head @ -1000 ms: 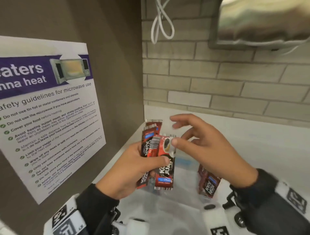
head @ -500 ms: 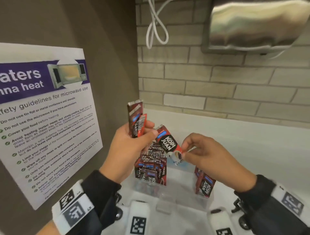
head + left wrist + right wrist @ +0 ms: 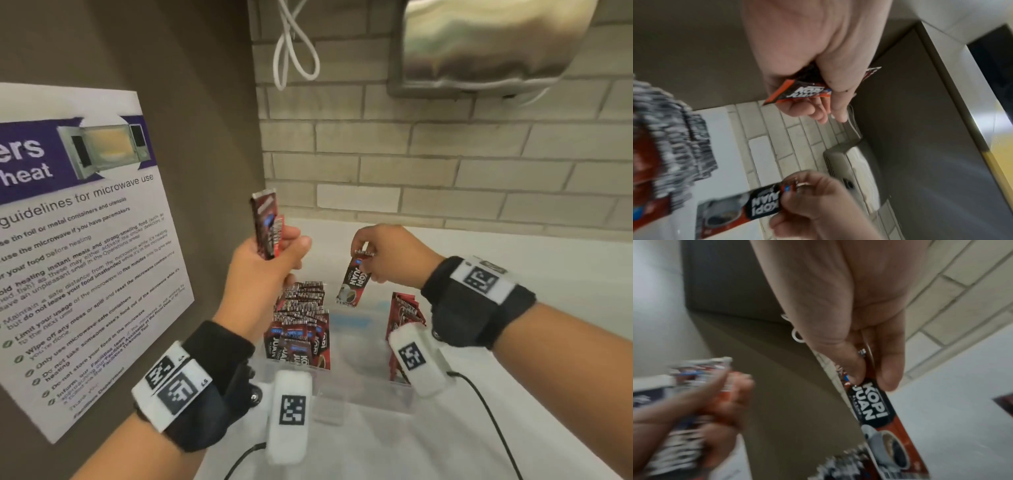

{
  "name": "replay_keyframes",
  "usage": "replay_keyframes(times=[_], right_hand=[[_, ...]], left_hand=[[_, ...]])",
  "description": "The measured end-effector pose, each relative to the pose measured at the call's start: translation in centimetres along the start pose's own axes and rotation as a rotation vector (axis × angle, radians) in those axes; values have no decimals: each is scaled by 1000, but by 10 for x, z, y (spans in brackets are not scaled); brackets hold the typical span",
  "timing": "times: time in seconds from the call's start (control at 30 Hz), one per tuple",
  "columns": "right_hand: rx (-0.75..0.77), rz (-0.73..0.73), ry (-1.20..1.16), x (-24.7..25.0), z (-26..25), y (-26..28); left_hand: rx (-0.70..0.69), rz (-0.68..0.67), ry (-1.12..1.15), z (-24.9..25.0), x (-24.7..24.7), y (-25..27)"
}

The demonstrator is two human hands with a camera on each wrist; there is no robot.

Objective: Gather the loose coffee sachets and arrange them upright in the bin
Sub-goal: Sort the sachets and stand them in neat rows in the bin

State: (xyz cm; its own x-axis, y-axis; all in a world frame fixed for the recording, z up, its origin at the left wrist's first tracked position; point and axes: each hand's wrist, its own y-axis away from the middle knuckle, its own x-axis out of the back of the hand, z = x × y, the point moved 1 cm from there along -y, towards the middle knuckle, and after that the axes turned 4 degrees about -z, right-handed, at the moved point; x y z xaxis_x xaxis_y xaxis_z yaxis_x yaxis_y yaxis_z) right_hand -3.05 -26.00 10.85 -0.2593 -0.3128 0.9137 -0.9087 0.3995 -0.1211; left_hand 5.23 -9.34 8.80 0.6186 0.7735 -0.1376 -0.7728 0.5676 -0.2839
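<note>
A clear plastic bin (image 3: 346,387) stands on the white counter. Several red-and-black coffee sachets (image 3: 299,322) stand upright at its left side, and a few more sachets (image 3: 404,315) lean at its right side. My left hand (image 3: 270,260) grips a small bunch of sachets (image 3: 265,226) upright above the bin's left end; they also show in the left wrist view as the bunch of sachets (image 3: 799,94). My right hand (image 3: 383,253) pinches one sachet (image 3: 354,282) by its top edge, hanging over the bin's middle; the same sachet (image 3: 877,415) shows in the right wrist view.
A brown side wall with a microwave safety poster (image 3: 78,240) stands close on the left. The brick back wall carries a steel dispenser (image 3: 486,44) and a looped white cable (image 3: 291,44). White counter (image 3: 548,274) spreads to the right of the bin.
My right hand took one sachet from the bunch, carried it right and turned it to hang vertically over the bin. My left hand lifted the remaining bunch up and left.
</note>
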Motion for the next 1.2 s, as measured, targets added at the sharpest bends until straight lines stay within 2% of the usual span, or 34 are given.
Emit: replay_keyframes(times=[0.2, 0.43, 0.77, 1.03, 1.13, 1.2], right_hand=[[-82, -257, 133, -35, 4, -32], [-154, -333, 210, -59, 2, -55], [-122, -397, 284, -62, -3, -56], [-165, -420, 237, -57, 0, -52], [-144, -288, 231, -46, -1, -47], [-124, -149, 113, -41, -2, -40]], left_hand=[[41, 41, 117, -14, 35, 15], [36, 69, 184, -24, 63, 30], [90, 123, 224, -34, 76, 44], [116, 130, 238, -44, 78, 48], [137, 132, 231, -46, 77, 48], [160, 131, 218, -50, 77, 48]])
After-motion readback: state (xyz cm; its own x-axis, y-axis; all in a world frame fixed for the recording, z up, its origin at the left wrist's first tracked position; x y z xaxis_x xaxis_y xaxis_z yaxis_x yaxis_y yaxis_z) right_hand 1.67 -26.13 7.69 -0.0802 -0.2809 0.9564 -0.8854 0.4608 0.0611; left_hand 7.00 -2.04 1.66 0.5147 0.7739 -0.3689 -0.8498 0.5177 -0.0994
